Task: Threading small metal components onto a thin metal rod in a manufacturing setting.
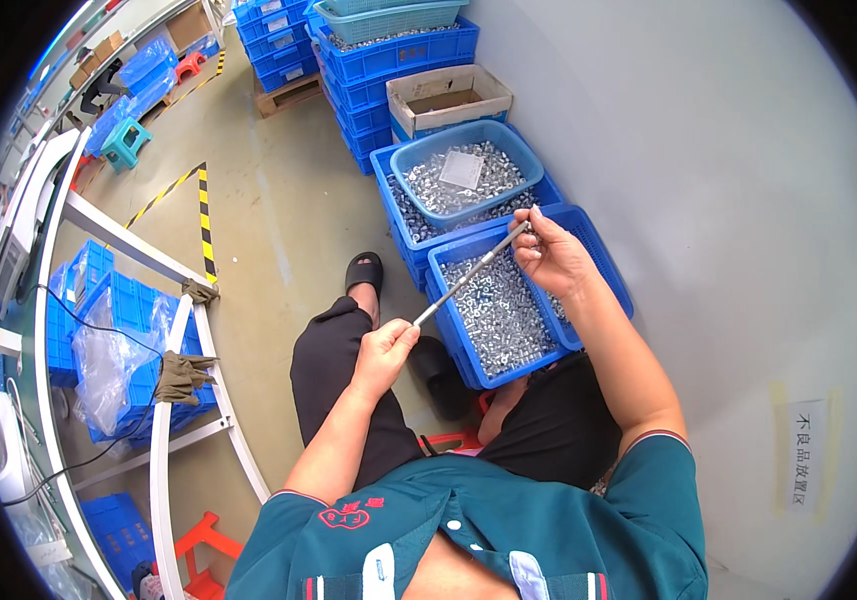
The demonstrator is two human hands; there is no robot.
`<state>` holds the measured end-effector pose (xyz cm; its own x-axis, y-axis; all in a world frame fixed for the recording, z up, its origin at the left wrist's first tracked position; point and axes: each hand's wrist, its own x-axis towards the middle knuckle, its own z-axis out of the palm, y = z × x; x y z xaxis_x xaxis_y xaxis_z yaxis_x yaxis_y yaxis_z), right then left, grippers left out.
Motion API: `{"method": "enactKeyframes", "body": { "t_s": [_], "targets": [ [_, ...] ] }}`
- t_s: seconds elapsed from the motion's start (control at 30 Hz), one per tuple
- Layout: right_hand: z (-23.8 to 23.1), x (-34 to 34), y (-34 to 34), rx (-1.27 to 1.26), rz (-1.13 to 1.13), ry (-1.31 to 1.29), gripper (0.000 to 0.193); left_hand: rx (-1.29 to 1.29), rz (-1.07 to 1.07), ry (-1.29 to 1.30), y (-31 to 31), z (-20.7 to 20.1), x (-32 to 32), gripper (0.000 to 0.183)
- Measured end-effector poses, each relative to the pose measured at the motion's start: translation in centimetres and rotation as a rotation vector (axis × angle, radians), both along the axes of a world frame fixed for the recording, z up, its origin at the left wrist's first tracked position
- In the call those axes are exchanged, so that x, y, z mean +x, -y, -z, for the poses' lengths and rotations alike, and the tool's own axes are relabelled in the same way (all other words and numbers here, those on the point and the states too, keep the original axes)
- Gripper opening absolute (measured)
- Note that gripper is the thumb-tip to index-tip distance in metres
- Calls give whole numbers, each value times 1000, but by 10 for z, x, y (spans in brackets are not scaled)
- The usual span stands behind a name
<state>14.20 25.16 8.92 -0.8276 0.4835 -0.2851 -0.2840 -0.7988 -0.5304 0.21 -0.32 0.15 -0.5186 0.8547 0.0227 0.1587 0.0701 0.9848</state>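
Observation:
A thin grey metal rod (470,277) slants up to the right between my two hands. My left hand (384,358) is closed round its lower end, above my left knee. The fingers of my right hand (558,258) pinch near its upper end; whether they also hold a small part there, I cannot tell. Beneath the rod stands a blue plastic bin (440,290) filled with small shiny metal parts (504,320). A second blue bin (603,262) is beside it, partly hidden by my right forearm.
Farther off, a light-blue basket (408,150) of metal parts carries a white card (461,169). Behind it are an open carton (448,88) and stacked blue crates (368,90). A white wall (688,200) borders the right; a white-framed workbench (158,440) stands left.

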Motion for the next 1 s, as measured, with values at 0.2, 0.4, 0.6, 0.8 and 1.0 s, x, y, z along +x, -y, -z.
{"method": "enactKeyframes", "body": {
  "t_s": [0.2,0.4,0.6,0.8,1.0],
  "targets": [
    [-6,5,0,48,-47,117,24,1,-1,-2,1,0,-1,18],
    [-6,1,-2,101,68,133,22,-13,2,-22,1,1,-1,18],
    [-6,1,1,107,11,64,19,-13,-8,-18,1,-2,0,19],
    [-15,6,1,319,-6,235,17,-29,-8,-27,1,1,1,19],
    [-11,-1,18,465,-14,280,21,-5,7,40,-6,1,3,21]
  ]
}}
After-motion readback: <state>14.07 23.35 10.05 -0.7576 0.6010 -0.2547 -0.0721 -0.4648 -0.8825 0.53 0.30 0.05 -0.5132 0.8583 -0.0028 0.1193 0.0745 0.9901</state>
